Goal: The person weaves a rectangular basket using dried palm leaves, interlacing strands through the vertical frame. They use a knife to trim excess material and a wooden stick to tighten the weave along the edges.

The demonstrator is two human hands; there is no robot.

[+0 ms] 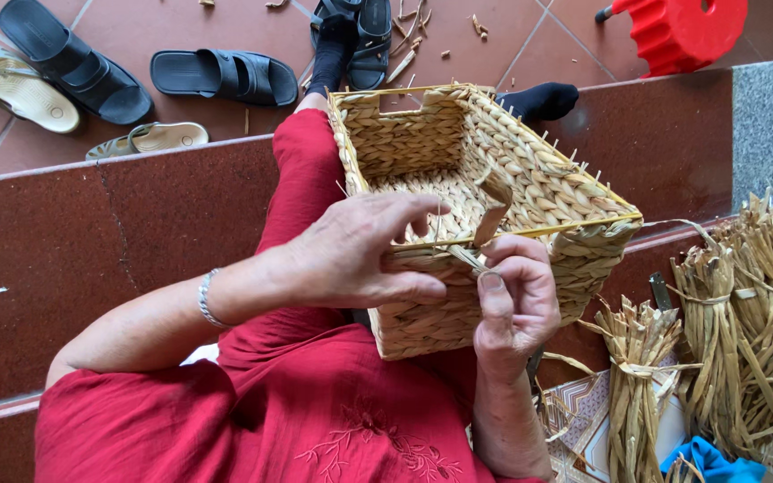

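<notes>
Basket: a rectangular woven basket [494, 170] of pale straw-coloured braid rested on the person's lap, its open top tilted toward the camera and its near wall facing the hands.
Rim: a thin yellow frame ran along the top edge; short stubs stuck out along the far and right sides.
Loose strand: a flat strip of dried fibre [491, 215] stood up from the near rim, just above the right thumb.
Left hand: the left hand [360, 255] lay over the near rim, fingers spread and curved, thumb pressed against the outer wall; it steadied the basket rather than closing round it.
Right hand: the right hand [516, 300] was curled against the near wall, thumb and fingers pinching the base of the loose strand.
Bracelet: a silver bracelet [206, 298] sat on the left wrist.
Clothing: red garment [297, 420] covered the lap and legs; dark socks on both feet.
Bundles: tied bundles of dried fibre [726, 340] stood to the right, near the basket.
Floor: dark sandals [216, 73] and pale slippers [20, 85] lay on the tiled floor beyond the step.
Stool: a red plastic stool [682, 31] stood at the top right, well apart.
</notes>
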